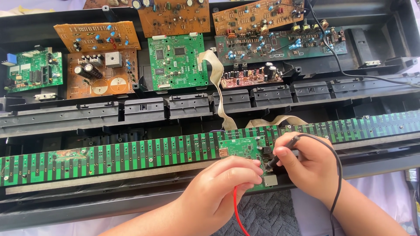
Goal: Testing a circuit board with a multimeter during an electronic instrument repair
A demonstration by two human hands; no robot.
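Right hand (pixel 302 164) pinches black probe (pixel 282 153), tip on small green circuit board (pixel 243 148) atop long green striped contact strip (pixel 131 153). Left hand (pixel 223 185) curled around red-wired probe (pixel 236 214), tip hidden. Best keep both tips steady, avoid bridging neighbouring pads.

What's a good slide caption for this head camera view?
Both hands, left and right, hold probes on a long green circuit board.
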